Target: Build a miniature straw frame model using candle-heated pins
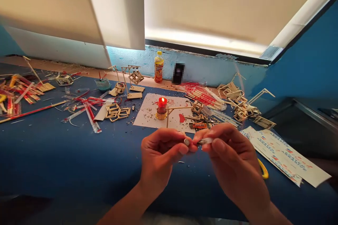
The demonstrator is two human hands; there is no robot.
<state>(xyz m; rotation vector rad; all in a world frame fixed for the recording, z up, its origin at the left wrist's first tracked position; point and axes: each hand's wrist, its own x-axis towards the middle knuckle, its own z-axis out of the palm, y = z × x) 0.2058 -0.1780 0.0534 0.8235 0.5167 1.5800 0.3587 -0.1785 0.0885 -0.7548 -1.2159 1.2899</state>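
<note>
In the head view, the left hand (160, 158) has a pinching grip on a round stick (186, 142), held up over the blue bench (79, 161), nearer the person than the lit red candle (162, 109). The right hand (235, 161) pinches a small pale piece (207, 141) just beside it, too blurry to name. The stick looks light and stiff, and may snap; best hold its sides. Its round end faces the person, so it seems to run away lengthwise; the rest is hidden.
</note>
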